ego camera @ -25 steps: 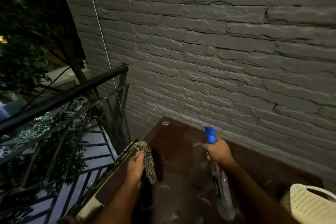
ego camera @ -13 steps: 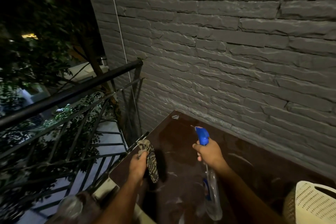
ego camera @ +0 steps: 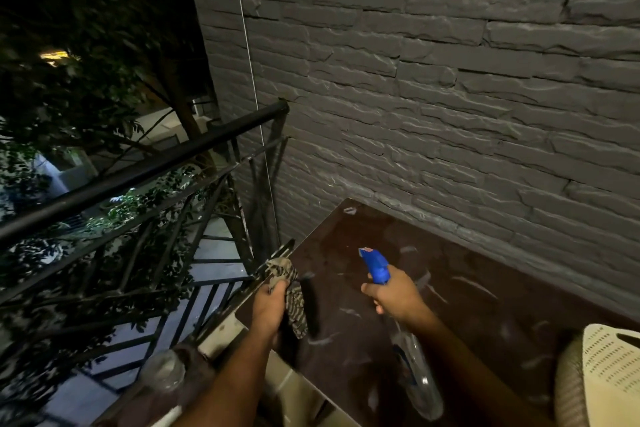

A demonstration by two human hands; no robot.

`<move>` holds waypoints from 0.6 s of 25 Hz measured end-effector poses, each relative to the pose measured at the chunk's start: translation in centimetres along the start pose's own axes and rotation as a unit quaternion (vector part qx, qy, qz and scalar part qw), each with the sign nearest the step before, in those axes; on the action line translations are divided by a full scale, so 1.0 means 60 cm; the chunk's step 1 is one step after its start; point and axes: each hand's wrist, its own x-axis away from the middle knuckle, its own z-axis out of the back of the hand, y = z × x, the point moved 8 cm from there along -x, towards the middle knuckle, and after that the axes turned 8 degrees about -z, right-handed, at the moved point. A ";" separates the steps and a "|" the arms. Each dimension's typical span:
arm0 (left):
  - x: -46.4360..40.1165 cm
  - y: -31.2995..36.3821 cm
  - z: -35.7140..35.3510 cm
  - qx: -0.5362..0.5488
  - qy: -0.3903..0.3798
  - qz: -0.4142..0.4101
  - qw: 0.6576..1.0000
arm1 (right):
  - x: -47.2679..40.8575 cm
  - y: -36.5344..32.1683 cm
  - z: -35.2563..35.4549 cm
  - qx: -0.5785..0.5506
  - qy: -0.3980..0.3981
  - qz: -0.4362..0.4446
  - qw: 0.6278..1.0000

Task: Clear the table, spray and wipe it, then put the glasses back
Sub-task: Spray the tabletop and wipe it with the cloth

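Note:
A dark brown glossy table [ego camera: 467, 315] stands against the grey stone wall, with pale smears on its top. My right hand [ego camera: 396, 295] grips a clear spray bottle [ego camera: 419, 381] by its neck; the blue nozzle [ego camera: 375, 265] points away toward the table's far left corner. My left hand [ego camera: 270, 308] holds a striped cloth [ego camera: 292, 295] bunched up over the table's left edge. A clear glass [ego camera: 162, 371] shows dimly at the bottom left, off the table.
A black metal railing [ego camera: 145, 173] runs along the left, close to the table's left edge, with trees beyond. A cream perforated chair back [ego camera: 609, 374] stands at the bottom right. A thin white cord [ego camera: 256, 97] hangs down the wall corner.
The view has swung left and down, so table and hands sit further right in frame. Both hands keep their grip; the spray bottle has tilted a little more toward the far corner.

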 end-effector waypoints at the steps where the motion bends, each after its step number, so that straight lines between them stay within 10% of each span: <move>1: 0.000 -0.001 0.012 0.000 -0.004 0.001 1.000 | 0.010 0.002 -0.018 -0.007 -0.012 -0.004 1.000; 5: 0.004 -0.005 0.070 0.003 -0.017 0.014 1.000 | 0.049 0.027 -0.076 -0.039 -0.008 -0.023 0.999; 10: 0.004 -0.012 0.156 -0.002 -0.030 0.003 1.000 | 0.105 0.076 -0.036 -0.020 0.220 -0.079 0.972; 15: 0.020 -0.008 0.200 -0.016 -0.034 -0.019 0.999 | 0.153 0.054 -0.099 -0.041 0.148 -0.060 0.986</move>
